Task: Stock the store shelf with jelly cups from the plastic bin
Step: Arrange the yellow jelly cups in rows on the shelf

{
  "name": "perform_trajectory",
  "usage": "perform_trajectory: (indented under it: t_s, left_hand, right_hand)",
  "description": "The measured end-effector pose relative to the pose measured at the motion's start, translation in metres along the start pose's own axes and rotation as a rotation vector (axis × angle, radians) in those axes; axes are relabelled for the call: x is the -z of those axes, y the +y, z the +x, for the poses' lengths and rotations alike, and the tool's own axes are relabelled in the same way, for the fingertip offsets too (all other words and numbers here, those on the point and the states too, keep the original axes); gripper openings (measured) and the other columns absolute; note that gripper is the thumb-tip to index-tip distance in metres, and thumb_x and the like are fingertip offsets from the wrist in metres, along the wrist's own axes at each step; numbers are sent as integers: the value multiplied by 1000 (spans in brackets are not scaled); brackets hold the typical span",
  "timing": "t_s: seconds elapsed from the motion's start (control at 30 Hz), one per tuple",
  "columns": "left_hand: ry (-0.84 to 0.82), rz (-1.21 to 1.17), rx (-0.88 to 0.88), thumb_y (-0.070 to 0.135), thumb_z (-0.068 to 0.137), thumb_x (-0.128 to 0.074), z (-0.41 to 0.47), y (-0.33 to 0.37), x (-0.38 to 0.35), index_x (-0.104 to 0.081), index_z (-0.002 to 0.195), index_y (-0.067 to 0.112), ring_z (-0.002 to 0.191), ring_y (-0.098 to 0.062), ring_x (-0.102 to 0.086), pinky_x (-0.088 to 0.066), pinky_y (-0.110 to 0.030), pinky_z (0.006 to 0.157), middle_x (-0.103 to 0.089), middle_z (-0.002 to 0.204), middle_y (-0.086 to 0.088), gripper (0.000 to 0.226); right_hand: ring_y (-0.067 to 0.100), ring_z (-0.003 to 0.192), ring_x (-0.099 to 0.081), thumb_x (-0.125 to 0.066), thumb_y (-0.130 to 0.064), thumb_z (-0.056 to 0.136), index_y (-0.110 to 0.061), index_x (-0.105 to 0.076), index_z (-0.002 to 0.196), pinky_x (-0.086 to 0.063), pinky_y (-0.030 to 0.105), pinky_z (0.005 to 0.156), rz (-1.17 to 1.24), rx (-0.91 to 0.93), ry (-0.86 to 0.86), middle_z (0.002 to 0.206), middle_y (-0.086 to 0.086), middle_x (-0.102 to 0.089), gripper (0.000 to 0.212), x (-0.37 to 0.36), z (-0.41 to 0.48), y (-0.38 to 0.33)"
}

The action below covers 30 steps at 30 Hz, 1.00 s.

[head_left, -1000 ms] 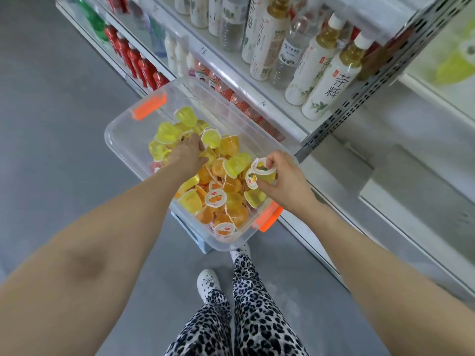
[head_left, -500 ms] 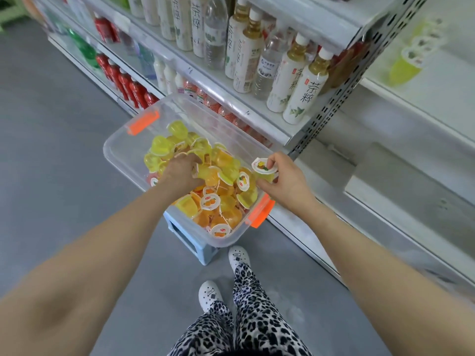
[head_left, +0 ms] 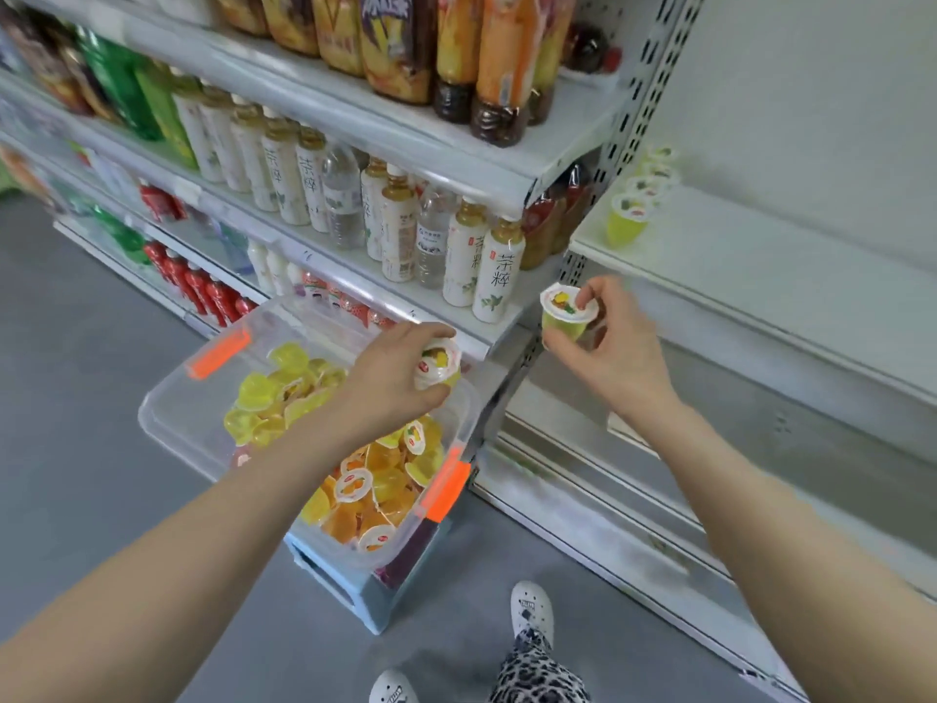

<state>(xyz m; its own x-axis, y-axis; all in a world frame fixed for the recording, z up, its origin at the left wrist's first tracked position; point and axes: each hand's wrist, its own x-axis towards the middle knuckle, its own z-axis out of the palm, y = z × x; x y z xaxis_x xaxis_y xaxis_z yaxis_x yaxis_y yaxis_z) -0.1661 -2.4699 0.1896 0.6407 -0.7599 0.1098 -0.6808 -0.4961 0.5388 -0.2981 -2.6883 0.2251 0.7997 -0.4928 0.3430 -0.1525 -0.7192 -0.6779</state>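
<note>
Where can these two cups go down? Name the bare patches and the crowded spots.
Bare: the right-hand shelf board, from the row of jelly cups at its left end rightward, between front lip and back panel. The lower shelf beneath also looks bare. Crowded: the shelf packed with bottles and the plastic bin.

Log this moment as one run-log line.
left hand: holds yellow cup above plastic bin | right hand: pinches green cup near shelf | shelf: row of cups already placed
</note>
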Motion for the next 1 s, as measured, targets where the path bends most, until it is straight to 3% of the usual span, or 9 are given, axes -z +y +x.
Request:
perform_trajectory:
  t_s: [0.1,0.23,0.4,0.53,0.77,1.0]
  left_hand:
    - [1,-36,-64,32,77,-76,33,45,-6,-48,135,24,117,-18,-52,-36,-23,90,-55,129,0,66]
    - [50,-82,-177,41,75,-77,84,107,-17,-53,127,23,108,-13,-54,-40,-24,85,-60,118,6,60]
    - [100,39,-304,55,76,-71,149,164,-39,-52,131,29,114,-17,-48,-36,-29,95,-57,126,8,64]
    - [147,62,-321,53,78,-69,187,195,-51,-53,133,28,122,-17,-43,-31,-28,102,-56,128,6,63]
    - [163,180,-238,56,76,-67,231,214,-67,-53,133,27,122,-21,-43,-36,-38,105,-57,129,4,65]
    - [193,207,-168,54,78,-68,253,220,-67,-53,135,24,119,-21,-43,-35,-33,103,-56,132,2,65]
  right_hand:
    - [7,67,-45,-72,-30,79,-25,-44,98,-39,29,62,-35,27,96,84,-10,-51,34,51,21,11]
    - [2,68,-48,-72,-29,77,-29,-44,98,-41,30,68,-76,-18,201,92,-12,-55,35,119,52,39]
    - [13,83,-53,-71,-30,78,-25,-48,100,-38,29,73,-131,-128,219,99,-8,-60,32,179,93,90]
    - [23,92,-56,-72,-28,77,-25,-51,101,-39,30,73,-208,-189,142,105,0,-61,32,188,132,135]
    - [29,98,-59,-73,-26,77,-22,-56,112,-36,29,73,-255,-191,3,108,8,-63,39,173,189,204]
    - [27,98,-58,-74,-28,78,-22,-57,112,-34,28,76,-225,-127,-28,107,7,-62,38,157,239,224]
